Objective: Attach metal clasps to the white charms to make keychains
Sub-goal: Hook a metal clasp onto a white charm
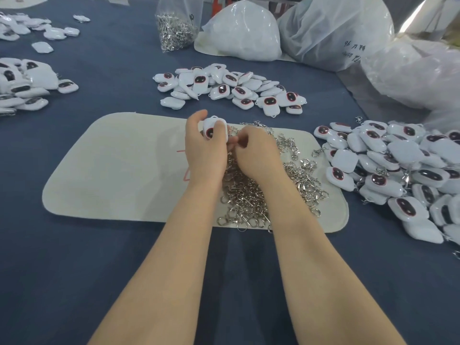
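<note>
My left hand [202, 150] grips a white charm [214, 127] with a dark, red-rimmed face, held above the white mat [119, 170]. My right hand [254, 151] is right beside it, fingers curled and pinching something small at the charm's lower edge; the pinched thing is hidden by the fingers. Under both hands lies a heap of silver metal clasps [268, 185] on the mat. A loose pile of white charms [231, 88] sits behind the mat.
A big pile of charms [398, 175], some with clasps on them, lies at the right. More charms [25, 83] lie at the left. At the back stand a clear bag of clasps [175, 26] and large white plastic bags [336, 31] on the blue tabletop [74, 270].
</note>
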Available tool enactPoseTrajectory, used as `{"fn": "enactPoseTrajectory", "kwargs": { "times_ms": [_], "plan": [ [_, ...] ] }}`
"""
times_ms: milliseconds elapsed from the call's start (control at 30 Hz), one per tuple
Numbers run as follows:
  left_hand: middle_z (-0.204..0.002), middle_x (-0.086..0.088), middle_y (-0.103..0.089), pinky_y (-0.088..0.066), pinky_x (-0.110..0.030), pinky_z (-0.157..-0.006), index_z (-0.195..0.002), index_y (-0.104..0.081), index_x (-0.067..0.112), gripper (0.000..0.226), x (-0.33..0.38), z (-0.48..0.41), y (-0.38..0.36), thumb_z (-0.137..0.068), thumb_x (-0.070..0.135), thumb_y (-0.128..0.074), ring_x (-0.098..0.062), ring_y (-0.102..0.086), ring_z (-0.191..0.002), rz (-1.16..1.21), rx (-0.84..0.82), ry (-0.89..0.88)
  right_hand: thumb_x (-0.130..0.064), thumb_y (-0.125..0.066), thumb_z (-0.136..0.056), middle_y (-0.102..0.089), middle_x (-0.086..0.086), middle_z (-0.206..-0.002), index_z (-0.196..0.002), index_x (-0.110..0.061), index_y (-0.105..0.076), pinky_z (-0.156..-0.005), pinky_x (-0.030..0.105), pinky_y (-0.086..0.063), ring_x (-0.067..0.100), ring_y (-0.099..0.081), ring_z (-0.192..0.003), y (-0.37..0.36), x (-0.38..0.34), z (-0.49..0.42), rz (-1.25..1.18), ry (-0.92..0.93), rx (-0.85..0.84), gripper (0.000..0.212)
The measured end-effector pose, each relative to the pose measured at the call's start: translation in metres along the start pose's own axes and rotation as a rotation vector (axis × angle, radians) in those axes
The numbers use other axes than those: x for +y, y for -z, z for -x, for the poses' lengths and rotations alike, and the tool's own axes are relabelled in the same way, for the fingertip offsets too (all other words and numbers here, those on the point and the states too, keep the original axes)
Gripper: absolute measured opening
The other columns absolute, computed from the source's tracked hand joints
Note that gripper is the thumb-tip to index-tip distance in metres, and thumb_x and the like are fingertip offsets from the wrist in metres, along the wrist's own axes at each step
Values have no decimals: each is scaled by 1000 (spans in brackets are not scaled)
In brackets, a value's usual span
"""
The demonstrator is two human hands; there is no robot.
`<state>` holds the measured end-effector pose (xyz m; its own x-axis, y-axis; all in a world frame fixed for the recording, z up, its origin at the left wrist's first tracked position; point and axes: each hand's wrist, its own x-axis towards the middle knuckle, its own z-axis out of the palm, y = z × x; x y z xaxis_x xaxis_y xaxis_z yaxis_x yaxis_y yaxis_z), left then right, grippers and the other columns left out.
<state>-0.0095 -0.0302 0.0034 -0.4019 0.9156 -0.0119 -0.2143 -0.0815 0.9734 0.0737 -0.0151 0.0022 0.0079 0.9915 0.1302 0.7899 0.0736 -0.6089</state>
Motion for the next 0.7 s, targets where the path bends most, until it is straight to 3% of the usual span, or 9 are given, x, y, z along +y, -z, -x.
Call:
{"fn": "enactPoseTrajectory", "kwargs": {
  "times_ms": [100, 133, 233, 333, 467, 567, 700],
  "plan": [
    [-84, 3, -57, -55, -25, -65, -114, -52, 30, 32, 1, -1, 1, -94, 6, -43, -5, -65, -59, -49, 12, -54, -18, -55, -91, -58, -10, -79, -88, -20, -54, -58, 8, -39, 9, -56, -74, 6, 1, -2, -315, -59, 153, 5],
    [-81, 5, -56, -56, -28, -69, -110, -55, 30, 33, 1, -1, 1, -94, 5, -40, -6, -66, -64, -84, 13, -70, -17, -56, -91, -63, -5, -82, -86, -21, -55, -62, 8, -43, 12, -60, -76, 8, 1, -3, -432, -78, 176, 6],
    [-100, 1, -61, -52, -41, -89, -99, -61, 29, 31, 0, -2, 1, -95, 7, -40, -15, -66, -89, -217, 0, -108, -14, -59, -89, -67, 1, -81, -81, -23, -56, -75, 29, -51, 14, -63, -74, 14, 0, -3, -655, -104, 189, 12],
    [-112, -11, -60, -49, -31, -88, -101, -65, 23, 18, -3, -2, 0, -93, 16, -50, -11, -58, -86, -281, -12, -137, -17, -60, -90, -66, -2, -77, -78, -24, -58, -75, 33, -52, 11, -61, -73, 16, 0, -2, -686, -79, 164, 14],
    [-112, -13, -56, -39, -6, -67, -103, -64, 21, 13, -5, -3, 0, -91, 21, -57, -1, -48, -70, -328, -31, -173, -16, -59, -91, -67, -4, -79, -79, -24, -58, -78, 33, -53, 11, -63, -77, 16, 1, -2, -665, -45, 159, 15],
    [-112, -13, -56, -39, -8, -71, -104, -64, 21, 14, -5, -3, 1, -91, 22, -59, -1, -48, -72, -344, -44, -175, -14, -56, -93, -68, -7, -77, -82, -22, -58, -71, 24, -53, 0, -62, -66, 16, 1, -3, -679, -24, 141, 14],
    [-110, -12, -58, -40, -16, -75, -92, -63, 22, 5, -4, -2, 0, -90, 19, -60, -2, -49, -73, -382, -60, -195, -12, -57, -92, -67, -6, -75, -80, -22, -60, -70, 23, -53, 1, -61, -64, 15, 0, -3, -692, -12, 133, 16]
  ]
}}
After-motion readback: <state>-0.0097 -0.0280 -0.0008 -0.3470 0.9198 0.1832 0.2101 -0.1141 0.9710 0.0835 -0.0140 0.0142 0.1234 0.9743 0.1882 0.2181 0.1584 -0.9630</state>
